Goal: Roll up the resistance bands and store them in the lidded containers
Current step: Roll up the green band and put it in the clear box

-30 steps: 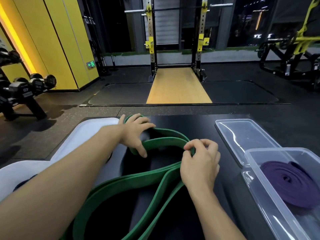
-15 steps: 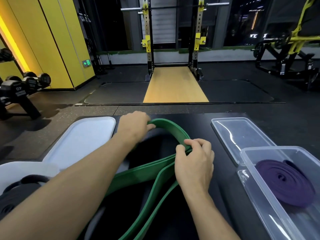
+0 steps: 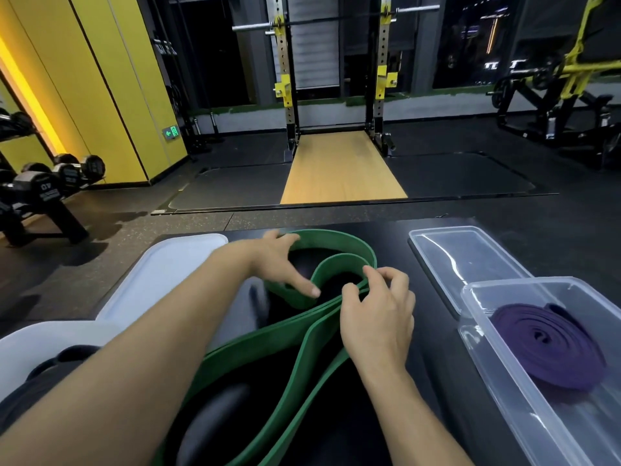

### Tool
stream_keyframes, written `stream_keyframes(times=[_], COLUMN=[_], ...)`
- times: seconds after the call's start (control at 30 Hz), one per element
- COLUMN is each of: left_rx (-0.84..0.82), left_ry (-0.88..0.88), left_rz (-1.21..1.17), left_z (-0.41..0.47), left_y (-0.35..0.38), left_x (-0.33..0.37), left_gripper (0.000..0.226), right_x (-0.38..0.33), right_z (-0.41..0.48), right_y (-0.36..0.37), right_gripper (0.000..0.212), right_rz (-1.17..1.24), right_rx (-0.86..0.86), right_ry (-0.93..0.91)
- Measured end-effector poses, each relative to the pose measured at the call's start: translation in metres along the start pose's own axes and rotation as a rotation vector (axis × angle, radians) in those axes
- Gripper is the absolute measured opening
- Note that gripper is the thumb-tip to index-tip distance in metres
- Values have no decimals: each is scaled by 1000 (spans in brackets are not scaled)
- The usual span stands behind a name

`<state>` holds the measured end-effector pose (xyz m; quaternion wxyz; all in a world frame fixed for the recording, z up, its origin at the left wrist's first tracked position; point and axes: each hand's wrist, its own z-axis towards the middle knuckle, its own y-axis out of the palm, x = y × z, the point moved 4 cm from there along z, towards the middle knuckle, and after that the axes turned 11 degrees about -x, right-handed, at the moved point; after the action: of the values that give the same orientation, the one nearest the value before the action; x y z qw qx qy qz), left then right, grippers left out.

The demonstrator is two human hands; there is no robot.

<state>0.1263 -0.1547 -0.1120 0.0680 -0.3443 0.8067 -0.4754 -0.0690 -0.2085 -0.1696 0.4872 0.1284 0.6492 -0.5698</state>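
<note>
A wide green resistance band (image 3: 339,242) lies on the black table, its far end coiled into a loose double loop, its long tail running back toward me. My left hand (image 3: 279,264) grips the left side of the outer loop, index finger stretched onto the band. My right hand (image 3: 378,311) pinches the band where the loops cross. At the right, a clear container (image 3: 477,327) holds a rolled purple band (image 3: 551,344). Its clear lid (image 3: 467,253) lies flat behind it.
A white lid (image 3: 161,274) lies at the left of the table, with a white container (image 3: 40,341) holding something dark in front of it. Beyond the table are a dumbbell rack (image 3: 43,190) on the left and a squat rack (image 3: 336,79) on a wooden platform.
My left hand has carried the band's end round and back toward me, adding a second inner loop. My right hand has stayed pinching at the crossing.
</note>
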Motion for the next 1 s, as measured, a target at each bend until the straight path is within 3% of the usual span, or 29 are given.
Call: stream_keyframes(times=[0.1, 0.17, 0.27, 0.37, 0.43, 0.5, 0.57, 0.77, 0.9, 1.0], left_rx=[-188, -217, 73, 496, 620, 596, 574, 403, 259, 377], left_ry=[-20, -14, 18, -96, -102, 5, 39, -62, 23, 27], left_rz=[21, 36, -4, -87, -135, -255, -297, -291, -308, -273], left_z=[-17, -23, -10, 0, 3, 3, -5, -59, -114, -151], left_y=[8, 12, 7, 11, 23, 35, 34, 29, 58, 81], left_x=[-11, -15, -26, -42, -47, -47, -46, -35, -16, -12], left_gripper=[104, 84, 34, 35, 56, 84, 88, 38, 31, 31], right_x=[-1, 0, -1, -1, -1, 0, 0, 2, 0, 1], right_z=[-1, -1, -1, 0, 0, 0, 0, -1, -2, -4], right_y=[0, -1, -1, -1, -1, -1, 0, 0, -3, -6], right_gripper=[49, 51, 51, 51, 51, 51, 51, 48, 39, 24], right_rz=[10, 17, 42, 54, 58, 58, 62, 83, 135, 179], right_rx=[-7, -8, -13, -16, -14, -15, -16, -30, -14, 19], right_ry=[-7, -8, -4, -5, -6, -10, -6, 11, 2, 16])
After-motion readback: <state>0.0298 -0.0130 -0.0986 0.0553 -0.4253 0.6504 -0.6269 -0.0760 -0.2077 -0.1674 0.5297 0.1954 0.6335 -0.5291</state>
